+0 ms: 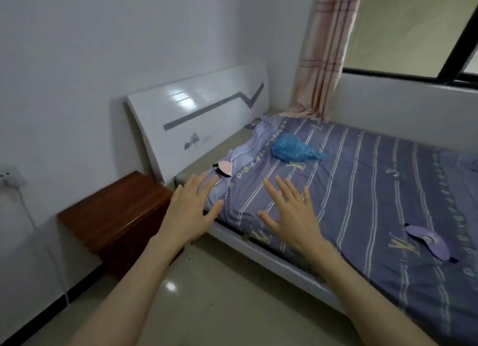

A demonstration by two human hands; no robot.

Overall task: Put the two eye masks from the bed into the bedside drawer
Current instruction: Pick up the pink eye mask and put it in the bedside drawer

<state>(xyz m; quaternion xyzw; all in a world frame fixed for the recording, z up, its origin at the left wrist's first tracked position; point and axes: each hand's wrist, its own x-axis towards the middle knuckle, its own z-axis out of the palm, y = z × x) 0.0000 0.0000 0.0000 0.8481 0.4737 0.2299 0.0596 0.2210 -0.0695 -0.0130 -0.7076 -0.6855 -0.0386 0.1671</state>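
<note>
From the head view, a bed (271, 264) with a glossy white frame and a purple-blue striped sheet fills the right side of the room, and everything else sits in relation to it. A pink eye mask (225, 168) with a black strap lies on the sheet at the bed's head-end corner, close to the white headboard (196, 113). A purple eye mask (428, 241) lies flat on the sheet well apart from it, farther toward the foot of the bed. A crumpled blue plastic bag (293, 148) rests on the sheet between the two, nearer the headboard. A dark reddish-brown wooden bedside cabinet (113, 216) stands just beside the bed's head end, against the wall; its drawer front is not visible.

The left hand (192, 211) is spread flat, fingers apart, empty, over the bed's corner just below the pink mask. The right hand (291, 216) is likewise spread and empty above the sheet near the bed's edge.
</note>
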